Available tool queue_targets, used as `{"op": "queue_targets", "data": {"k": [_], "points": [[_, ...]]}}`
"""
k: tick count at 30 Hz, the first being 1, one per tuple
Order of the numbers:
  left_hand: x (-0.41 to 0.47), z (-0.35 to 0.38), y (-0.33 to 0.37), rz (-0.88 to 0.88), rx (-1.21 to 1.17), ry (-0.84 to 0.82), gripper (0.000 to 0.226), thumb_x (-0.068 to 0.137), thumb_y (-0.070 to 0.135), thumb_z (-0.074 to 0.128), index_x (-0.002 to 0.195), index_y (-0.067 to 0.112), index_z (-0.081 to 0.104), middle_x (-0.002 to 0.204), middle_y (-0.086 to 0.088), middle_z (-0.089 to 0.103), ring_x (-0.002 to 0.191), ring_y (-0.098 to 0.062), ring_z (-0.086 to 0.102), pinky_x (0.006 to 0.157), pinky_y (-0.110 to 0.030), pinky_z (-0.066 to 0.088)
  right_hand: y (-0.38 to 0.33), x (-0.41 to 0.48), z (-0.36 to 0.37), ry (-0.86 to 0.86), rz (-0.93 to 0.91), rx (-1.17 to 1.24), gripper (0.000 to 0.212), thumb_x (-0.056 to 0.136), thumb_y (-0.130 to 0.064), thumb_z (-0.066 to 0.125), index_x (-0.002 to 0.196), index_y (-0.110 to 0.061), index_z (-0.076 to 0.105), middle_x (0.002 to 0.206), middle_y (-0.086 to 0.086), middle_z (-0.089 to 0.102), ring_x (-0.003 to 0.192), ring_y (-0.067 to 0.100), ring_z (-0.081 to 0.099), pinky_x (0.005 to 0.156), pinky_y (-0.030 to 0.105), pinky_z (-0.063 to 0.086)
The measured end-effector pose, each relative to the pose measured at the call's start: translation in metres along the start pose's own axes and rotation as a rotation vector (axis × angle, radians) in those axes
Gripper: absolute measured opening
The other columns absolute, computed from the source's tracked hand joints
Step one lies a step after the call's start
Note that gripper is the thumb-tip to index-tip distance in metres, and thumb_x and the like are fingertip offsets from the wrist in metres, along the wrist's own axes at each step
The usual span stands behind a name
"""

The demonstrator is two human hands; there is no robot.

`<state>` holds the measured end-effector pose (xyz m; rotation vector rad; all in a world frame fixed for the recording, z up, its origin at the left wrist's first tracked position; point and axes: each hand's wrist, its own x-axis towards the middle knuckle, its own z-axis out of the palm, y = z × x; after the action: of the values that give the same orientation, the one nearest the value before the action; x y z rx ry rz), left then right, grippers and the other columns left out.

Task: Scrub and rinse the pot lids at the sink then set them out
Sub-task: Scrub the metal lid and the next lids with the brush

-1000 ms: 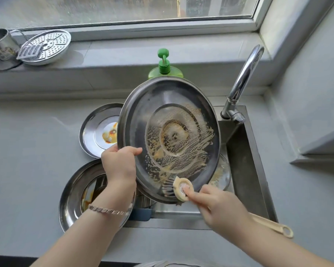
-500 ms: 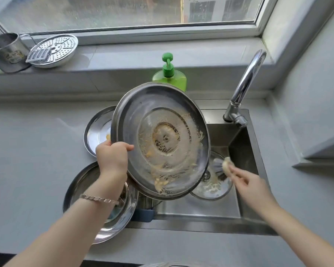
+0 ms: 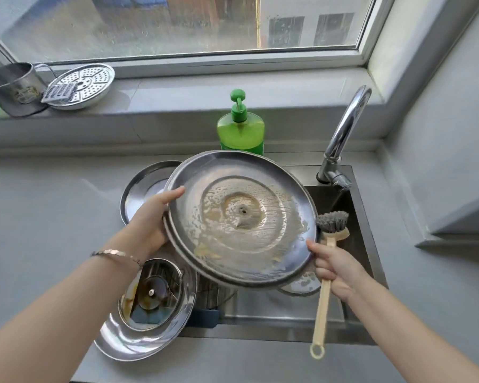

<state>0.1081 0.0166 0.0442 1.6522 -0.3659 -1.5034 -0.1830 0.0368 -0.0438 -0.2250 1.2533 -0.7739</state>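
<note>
A large steel pot lid (image 3: 241, 219), its underside smeared with soapy residue, is held tilted over the sink (image 3: 365, 205). My left hand (image 3: 152, 219) grips its left rim with the thumb over the edge. My right hand (image 3: 335, 269) grips the cream handle of a dish brush (image 3: 332, 225), whose grey bristles point up beside the lid's right rim, and its thumb touches that rim. Two more steel lids lie on the counter to the left: one at the back (image 3: 141, 189), one at the front (image 3: 150, 313) with brown stains. A small lid (image 3: 302, 286) lies in the sink, mostly hidden.
A green soap pump bottle (image 3: 241, 128) stands behind the sink and a chrome tap (image 3: 343, 136) rises at the back right. On the windowsill at left sit a steel cup (image 3: 14, 87), a perforated steamer plate (image 3: 86, 84) and a small grater (image 3: 58, 92).
The brush left the lid's underside, dipped to the right in the sink, and now stands bristles-up beside the rim. The lid has tipped flatter, with my right thumb now touching it.
</note>
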Motion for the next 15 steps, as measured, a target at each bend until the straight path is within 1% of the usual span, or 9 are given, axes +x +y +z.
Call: {"op": "queue_targets", "data": {"k": [2,3,5,7,9,11,13,14,15], "points": [[-0.008,0.005,-0.019,0.011,-0.061,-0.04,0.04,0.084,0.024,0.06,0.118,0.004,0.054,0.101,-0.016,0.07,0.091,-0.035,0.068,0.073,-0.044,0.056,0.0,-0.001,0.006,0.053,-0.045,0.037,0.022,0.088,0.0,0.055,0.069,-0.01,0.049,0.038,-0.005,0.036,0.024,0.001,0.021,0.023,0.012,0.015],[-0.013,0.01,-0.034,-0.025,-0.104,-0.081,0.043,0.081,0.023,0.061,0.119,0.004,0.053,0.106,-0.017,0.069,0.095,-0.035,0.068,0.07,-0.044,0.057,0.001,-0.001,0.008,0.084,-0.075,0.041,0.024,0.087,0.002,0.055,0.068,-0.011,0.048,0.037,-0.006,0.036,0.024,0.0,0.021,0.024,0.012,0.015],[-0.022,0.021,-0.066,-0.164,-0.232,-0.163,0.037,0.084,0.024,0.057,0.116,0.005,0.054,0.108,-0.018,0.069,0.095,-0.035,0.068,0.065,-0.045,0.057,0.005,-0.001,0.011,0.133,-0.135,0.047,0.026,0.086,0.005,0.056,0.068,-0.012,0.046,0.035,-0.008,0.036,0.025,0.0,0.021,0.025,0.012,0.015],[-0.025,0.03,-0.085,-0.265,-0.379,-0.164,0.031,0.095,0.03,0.048,0.113,0.005,0.054,0.115,-0.021,0.064,0.098,-0.039,0.064,0.068,-0.051,0.054,0.008,-0.001,0.012,0.145,-0.174,0.049,0.023,0.085,0.005,0.058,0.073,-0.013,0.047,0.037,-0.008,0.036,0.026,0.0,0.022,0.025,0.012,0.016],[-0.022,0.035,-0.089,-0.214,-0.5,-0.095,0.031,0.098,0.033,0.042,0.104,0.006,0.056,0.116,-0.017,0.061,0.096,-0.036,0.061,0.07,-0.051,0.051,0.01,-0.005,0.01,0.097,-0.176,-0.013,0.016,0.084,0.0,0.061,0.082,-0.011,0.05,0.044,-0.005,0.038,0.028,0.001,0.023,0.026,0.013,0.017],[-0.018,0.036,-0.087,-0.094,-0.573,-0.031,0.031,0.098,0.036,0.042,0.099,0.009,0.058,0.116,-0.013,0.061,0.099,-0.032,0.061,0.077,-0.049,0.051,0.007,-0.014,0.006,0.09,-0.203,-0.229,0.016,0.083,-0.012,0.067,0.095,-0.008,0.058,0.057,-0.003,0.054,0.031,0.001,0.037,0.03,0.014,0.026],[-0.015,0.034,-0.081,0.011,-0.567,0.001,0.035,0.098,0.04,0.041,0.108,0.012,0.059,0.12,-0.012,0.061,0.105,-0.029,0.06,0.086,-0.047,0.049,0.0,-0.024,0.0,0.207,-0.349,-0.644,0.039,0.081,-0.031,0.069,0.113,-0.011,0.06,0.074,-0.006,0.065,0.054,0.0,0.059,0.047,0.016,0.041],[-0.015,0.033,-0.078,0.049,-0.548,0.009,0.039,0.097,0.042,0.041,0.116,0.012,0.058,0.123,-0.012,0.061,0.106,-0.027,0.06,0.089,-0.046,0.049,-0.003,-0.028,-0.003,0.289,-0.432,-0.857,0.056,0.081,-0.043,0.066,0.126,-0.013,0.053,0.082,-0.008,0.066,0.071,0.006,0.063,0.058,0.022,0.044],[-0.014,0.032,-0.076,0.083,-0.516,0.015,0.043,0.097,0.043,0.041,0.125,0.013,0.055,0.125,-0.012,0.061,0.109,-0.025,0.06,0.092,-0.045,0.047,-0.007,-0.033,-0.005,0.343,-0.49,-1.042,0.071,0.08,-0.054,0.059,0.139,-0.019,0.039,0.093,-0.007,0.066,0.086,0.015,0.064,0.066,0.027,0.043]]}}
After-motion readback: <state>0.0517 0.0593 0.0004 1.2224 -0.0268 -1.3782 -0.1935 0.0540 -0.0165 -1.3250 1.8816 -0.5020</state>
